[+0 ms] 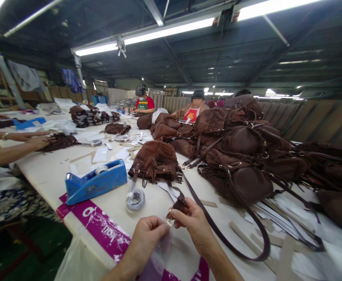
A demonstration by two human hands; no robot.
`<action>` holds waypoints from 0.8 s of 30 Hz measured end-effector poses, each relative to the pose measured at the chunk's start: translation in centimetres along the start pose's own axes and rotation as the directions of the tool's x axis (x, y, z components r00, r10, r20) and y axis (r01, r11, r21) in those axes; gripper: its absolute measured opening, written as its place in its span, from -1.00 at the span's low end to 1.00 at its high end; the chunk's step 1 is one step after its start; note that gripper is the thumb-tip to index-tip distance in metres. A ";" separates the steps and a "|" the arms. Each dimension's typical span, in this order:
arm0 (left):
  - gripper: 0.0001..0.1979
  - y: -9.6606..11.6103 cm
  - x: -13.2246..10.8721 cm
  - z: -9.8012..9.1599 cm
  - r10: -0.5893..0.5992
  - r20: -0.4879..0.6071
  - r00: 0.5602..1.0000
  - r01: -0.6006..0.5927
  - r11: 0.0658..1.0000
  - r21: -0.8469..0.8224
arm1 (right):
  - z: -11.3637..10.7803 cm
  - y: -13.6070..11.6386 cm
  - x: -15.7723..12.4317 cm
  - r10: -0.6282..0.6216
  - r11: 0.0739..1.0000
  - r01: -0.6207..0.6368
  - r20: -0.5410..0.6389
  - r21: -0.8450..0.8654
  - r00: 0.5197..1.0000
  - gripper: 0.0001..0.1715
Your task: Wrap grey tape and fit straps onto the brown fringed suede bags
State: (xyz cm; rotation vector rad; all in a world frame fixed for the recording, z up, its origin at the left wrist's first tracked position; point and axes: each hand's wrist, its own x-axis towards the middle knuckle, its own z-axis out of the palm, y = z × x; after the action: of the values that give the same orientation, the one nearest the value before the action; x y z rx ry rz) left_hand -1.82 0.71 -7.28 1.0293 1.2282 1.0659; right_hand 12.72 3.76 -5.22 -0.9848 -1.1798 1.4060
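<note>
My right hand [194,222] is closed on the end of a dark brown strap [254,222], with a shiny metal ring [170,219] at its fingertips. Close beside it, my left hand [147,240] pinches a thin, clear plastic film [162,249] that hangs down below the fingers. The strap loops to the right over the table. Just beyond my hands lies a brown fringed bag [155,160]. A roll wrapped in clear plastic [135,200] rests in front of that bag, at the end of its other strap.
A blue tape dispenser [96,181] stands on the left of the white table [50,171], by purple printed tape [103,230]. Brown bags [241,144] are heaped on the right, near cardboard strips [247,238]. A co-worker's hands [39,140] are at the left; other people sit across the table.
</note>
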 end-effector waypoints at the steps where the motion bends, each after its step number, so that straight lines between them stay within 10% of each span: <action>1: -0.66 0.0 0.0 0.0 -0.017 0.013 1.000 0.017 0.999 -0.031 | 0.0 0.0 0.0 0.004 1.000 -0.004 -0.001 -0.005 1.000 -0.68; 24: -0.50 0.3 1.0 1.6 -0.153 0.200 0.968 0.231 0.853 -0.468 | -0.4 1.2 0.3 0.130 0.992 -0.129 0.033 -0.012 0.991 -0.45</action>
State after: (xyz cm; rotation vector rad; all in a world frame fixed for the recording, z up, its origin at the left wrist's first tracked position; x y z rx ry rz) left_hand -0.24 1.67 -7.04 0.5689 0.8485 1.0432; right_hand 12.84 4.15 -6.49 -1.0640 -1.1655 1.5259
